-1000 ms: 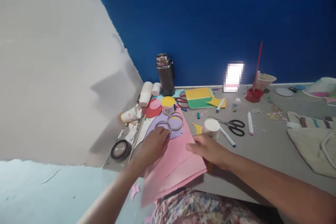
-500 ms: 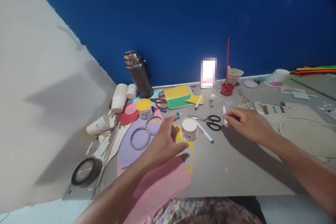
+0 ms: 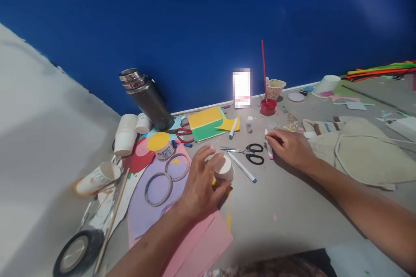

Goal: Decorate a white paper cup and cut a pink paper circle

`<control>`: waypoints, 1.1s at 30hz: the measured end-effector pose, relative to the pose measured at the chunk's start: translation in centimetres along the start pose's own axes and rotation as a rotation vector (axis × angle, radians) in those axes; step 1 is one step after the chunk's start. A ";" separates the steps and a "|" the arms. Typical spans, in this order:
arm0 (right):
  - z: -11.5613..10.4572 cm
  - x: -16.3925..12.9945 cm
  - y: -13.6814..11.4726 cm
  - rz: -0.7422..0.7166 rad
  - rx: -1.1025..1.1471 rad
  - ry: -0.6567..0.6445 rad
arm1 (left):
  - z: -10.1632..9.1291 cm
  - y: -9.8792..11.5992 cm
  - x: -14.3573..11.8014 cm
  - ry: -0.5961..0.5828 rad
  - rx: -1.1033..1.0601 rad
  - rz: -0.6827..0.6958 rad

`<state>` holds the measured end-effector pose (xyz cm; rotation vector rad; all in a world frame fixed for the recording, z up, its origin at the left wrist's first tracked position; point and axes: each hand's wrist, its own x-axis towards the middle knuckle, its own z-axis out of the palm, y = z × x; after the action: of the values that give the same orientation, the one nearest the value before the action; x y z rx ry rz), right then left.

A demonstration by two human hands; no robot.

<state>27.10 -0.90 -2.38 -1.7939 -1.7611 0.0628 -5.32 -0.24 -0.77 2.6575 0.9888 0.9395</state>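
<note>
- Gripping a small white tub (image 3: 224, 168) near the middle of the frame, the left hand (image 3: 199, 186) has thumb and fingers curled around its side; looks like it's being steadied or picked up off the yellow paper scrap (image 3: 228, 216) under it.
- The right hand (image 3: 290, 147), a bit right of centre, sits on the worktop (image 3: 292, 207) with its fingertips closed over a white marker with a pink end (image 3: 269, 149). Seems pinched more than properly gripped, can't be totally sure.
- Black-handled scissors (image 3: 248, 153) and a blue-tipped pen (image 3: 242, 167) lie between the two hands, so everything's within easy reach.
- A pink sheet (image 3: 201, 246) runs under the left wrist toward the bottom edge, overlapping a lilac sheet (image 3: 146, 207) that has two tape rings (image 3: 167, 175) lying flat on it.
- Just above those sits a yellow-lidded jar (image 3: 160, 145). It has a label with blue print, too small and blurry to read.
- Left side: a tipped-over paper cup (image 3: 95, 178) with some scribbles I can't make out, a stack of white cups (image 3: 125, 135), and a dark metal flask (image 3: 146, 97) leaning against the blue wall (image 3: 208, 17).
- Back by the wall: a yellow and green card stack (image 3: 206, 123), a red paint pot (image 3: 268, 106) with a red stick standing in it, and a cloth bag (image 3: 360, 151) on the right.
- No brand readable anywhere.
</note>
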 end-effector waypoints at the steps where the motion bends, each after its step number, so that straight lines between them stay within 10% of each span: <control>1: 0.1 0.0 0.0 -0.003 0.019 -0.003 | 0.0 0.0 -0.1 0.013 0.034 0.041; 10: 0.4 0.0 0.2 0.073 0.116 0.010 | -0.2 -0.5 0.6 -0.132 0.223 0.044; 28: -4.6 2.9 4.7 0.407 0.165 0.412 | 0.7 -2.1 0.1 0.072 0.159 -0.075; 33: -4.5 3.9 1.9 0.212 0.055 0.230 | 0.3 -1.8 0.2 0.072 0.144 -0.077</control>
<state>31.18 1.08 1.86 -1.8619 -1.3942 -0.0088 -5.98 1.31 -1.55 2.6946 1.2101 0.9897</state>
